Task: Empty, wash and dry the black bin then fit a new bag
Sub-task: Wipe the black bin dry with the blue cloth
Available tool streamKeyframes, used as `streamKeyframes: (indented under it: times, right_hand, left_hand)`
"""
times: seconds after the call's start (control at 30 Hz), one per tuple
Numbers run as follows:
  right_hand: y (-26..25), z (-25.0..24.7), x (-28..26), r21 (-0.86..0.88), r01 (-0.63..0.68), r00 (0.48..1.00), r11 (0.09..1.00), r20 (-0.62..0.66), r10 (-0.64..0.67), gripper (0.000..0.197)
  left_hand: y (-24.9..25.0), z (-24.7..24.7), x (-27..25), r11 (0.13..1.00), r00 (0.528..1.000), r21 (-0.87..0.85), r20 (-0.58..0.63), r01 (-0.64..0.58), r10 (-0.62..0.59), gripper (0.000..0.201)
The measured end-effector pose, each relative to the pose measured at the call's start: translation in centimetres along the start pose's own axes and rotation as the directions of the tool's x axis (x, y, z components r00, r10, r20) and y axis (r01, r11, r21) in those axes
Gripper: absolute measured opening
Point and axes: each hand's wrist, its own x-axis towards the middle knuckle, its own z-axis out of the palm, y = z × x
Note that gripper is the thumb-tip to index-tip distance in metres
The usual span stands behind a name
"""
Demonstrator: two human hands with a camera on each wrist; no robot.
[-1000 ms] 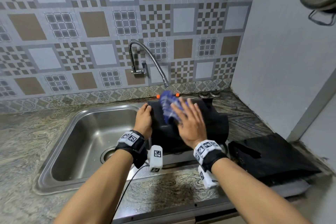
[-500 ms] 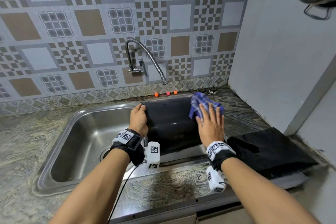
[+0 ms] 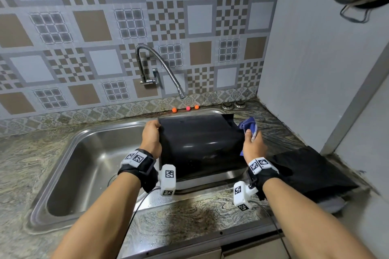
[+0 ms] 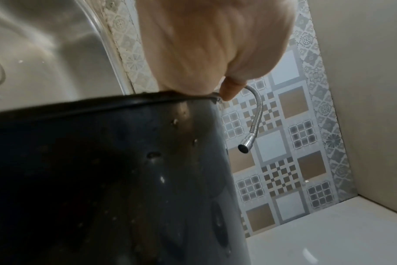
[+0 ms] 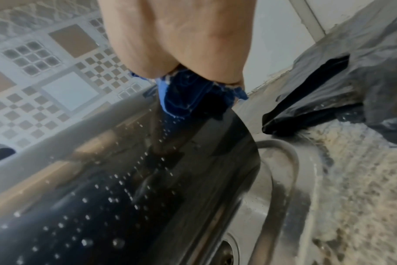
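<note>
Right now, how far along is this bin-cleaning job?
Emptying and washing look done: the black bin lies over the sink with water droplets on its wall. Drying is in hand: the left hand grips the bin's edge while the right hand holds a blue cloth against its side. Droplets remain, so drying isn't finished. Fitting is left; the black bag lies on the counter.
</note>
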Motion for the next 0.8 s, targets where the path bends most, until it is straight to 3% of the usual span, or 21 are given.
streamKeyframes:
  times: [0.13, 0.23, 0.33, 0.37, 0.47, 0.53, 0.7, 0.77, 0.8]
  right_hand:
    - [0.2, 0.6, 0.8, -0.035, 0.001, 1.000, 0.999, -0.009, -0.001, 0.041]
    - [0.4, 1.2, 0.7, -0.052, -0.003, 1.000, 0.999, -0.003, 0.003, 0.040]
    - [-0.4, 1.4, 0.9, -0.033, 0.013, 1.000, 0.999, -0.018, -0.013, 0.044]
    - [-0.7, 1.2, 1.1, -0.032, 0.020, 0.999, 0.999, -0.033, -0.021, 0.044]
    - [-1.2, 0.9, 2.1, -0.039, 0.023, 0.997, 0.999, -0.076, -0.026, 0.043]
    - [-1.3, 0.9, 2.3, -0.038, 0.026, 0.996, 0.999, -0.082, -0.029, 0.044]
    - [-2.4, 1.6, 1.6, -0.098, 0.102, 0.985, 0.990, -0.126, -0.114, 0.042]
    - [-3.1, 2.2, 0.6, -0.217, 0.259, 0.931, 0.941, -0.202, -0.303, 0.039]
    - [-3.5, 2.6, 0.0, -0.290, 0.371, 0.870, 0.882, -0.224, -0.439, 0.038]
  left_hand:
    - [0.7, 0.8, -1.2, 0.985, 0.989, 0.175, 0.147, -0.010, -0.016, 0.035]
    - [1.6, 1.6, -1.8, 0.975, 0.989, 0.205, 0.131, -0.091, 0.065, 0.036]
    - [1.5, 1.0, -1.9, 0.982, 0.995, 0.166, 0.073, -0.086, 0.074, 0.034]
    - [1.2, 0.5, -2.0, 0.984, 0.992, 0.155, 0.099, -0.093, 0.078, 0.037]
    - [0.2, -1.1, -2.1, 0.984, 0.946, 0.161, 0.324, -0.072, 0.016, 0.039]
    - [-0.3, -1.4, -2.4, 0.984, 0.926, 0.173, 0.377, -0.053, -0.017, 0.036]
    - [-1.7, -0.8, -1.7, 0.971, 0.981, 0.176, 0.142, -0.160, 0.136, 0.033]
    - [-1.9, -0.5, -2.0, 0.979, 0.983, 0.136, 0.123, -0.153, 0.136, 0.029]
    - [-1.9, -0.2, -2.1, 0.986, 0.985, 0.101, 0.122, -0.134, 0.121, 0.028]
